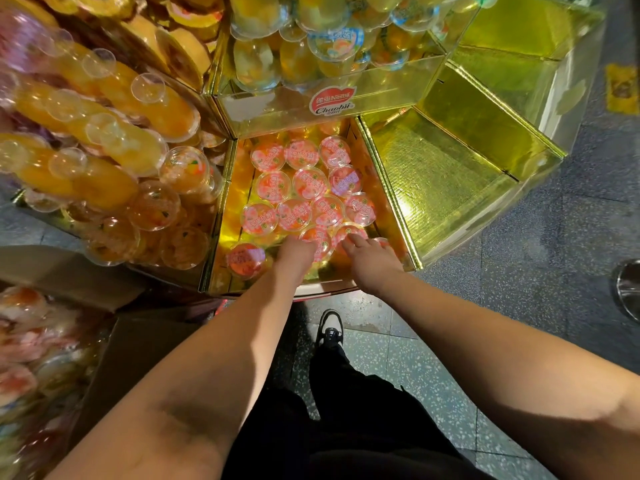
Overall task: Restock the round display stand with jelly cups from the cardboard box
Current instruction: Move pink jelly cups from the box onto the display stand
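- Here, the left hand (297, 252) reaches into the near edge of the middle gold-lined compartment (388, 188) of the round gold display stand (540, 174); its fingers lie over a clear jelly cup with a pink-and-white lid (320, 239), but whether they grasp it I cannot tell, since the fingertips are hidden.
- The right hand (369, 259) is just to the right, fingers stretched forward and resting on another pink-lidded cup (348, 233); it looks released rather than clenched.
- Beyond both hands, more pink-lidded jelly cups (304, 188) stand lid-up in rough rows filling most of the compartment floor, touching one another.
- One orange-red cup (244, 259) sits apart in the near left corner of that compartment.
- The brown cardboard box (138, 344) is on the near left, open, with blurred jelly cups (24, 341) inside.
- Left of the compartment, orange-filled clear cups (104, 157) are heaped high.
- On the tier above, yellow cups with blue-printed lids (322, 39) sit behind a clear front panel bearing a red heart-shaped label (332, 100).
- To the right, a gold compartment (443, 174) shows its bare lining.
- A black-and-white shoe (330, 329) stands on the speckled floor (519, 265).
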`<move>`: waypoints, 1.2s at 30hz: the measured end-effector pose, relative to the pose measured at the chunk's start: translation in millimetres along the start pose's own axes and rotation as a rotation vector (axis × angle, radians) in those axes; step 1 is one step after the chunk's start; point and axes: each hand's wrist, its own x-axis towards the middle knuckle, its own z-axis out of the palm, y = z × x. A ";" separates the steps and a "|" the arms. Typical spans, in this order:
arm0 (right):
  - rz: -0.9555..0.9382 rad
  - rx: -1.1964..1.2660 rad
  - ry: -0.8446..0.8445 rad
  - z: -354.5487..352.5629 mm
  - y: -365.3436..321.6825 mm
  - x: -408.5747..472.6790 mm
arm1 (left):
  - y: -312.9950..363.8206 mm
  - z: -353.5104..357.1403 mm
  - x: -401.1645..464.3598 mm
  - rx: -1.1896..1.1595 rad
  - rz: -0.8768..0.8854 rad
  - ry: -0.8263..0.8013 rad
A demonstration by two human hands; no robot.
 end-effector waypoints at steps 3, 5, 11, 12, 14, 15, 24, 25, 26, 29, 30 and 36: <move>0.013 0.036 0.069 -4.2 -1.4 -1.5 | 7.1 -12.4 -25.6 -0.039 0.011 -0.021; 0.037 0.102 0.161 -10.1 -4.0 -8.1 | 7.4 -26.2 -44.5 -0.015 0.074 -0.030; -0.074 0.292 0.306 -28.9 -41.9 -49.4 | -33.5 -103.3 -120.3 -0.029 0.335 -0.115; -0.118 0.298 0.310 -30.9 -54.6 -57.4 | -43.4 -121.6 -129.6 -0.056 0.340 -0.122; -0.207 0.295 0.280 -33.7 -86.6 -73.9 | -65.1 -162.3 -139.6 -0.109 0.294 -0.084; -0.258 0.286 0.267 -34.1 -105.5 -81.3 | -78.1 -183.9 -140.5 -0.130 0.256 -0.040; -0.709 0.059 0.071 -22.7 -321.2 -105.1 | -210.2 -354.0 -210.1 -0.261 0.227 0.450; -0.758 0.033 0.055 -18.2 -345.0 -105.9 | -229.1 -366.1 -215.1 -0.313 0.198 0.471; -0.786 -0.001 0.025 -11.4 -367.2 -104.8 | -248.9 -377.0 -219.2 -0.385 0.165 0.482; -0.822 -0.123 -0.070 15.9 -423.5 -98.7 | -307.3 -398.2 -228.6 -0.473 0.113 0.601; -0.815 -0.172 -0.087 26.2 -440.0 -96.0 | -328.1 -403.2 -231.3 -0.421 0.083 0.644; -0.700 -0.472 -0.197 80.4 -501.7 -68.6 | -422.8 -414.2 -231.9 -0.362 -0.152 0.630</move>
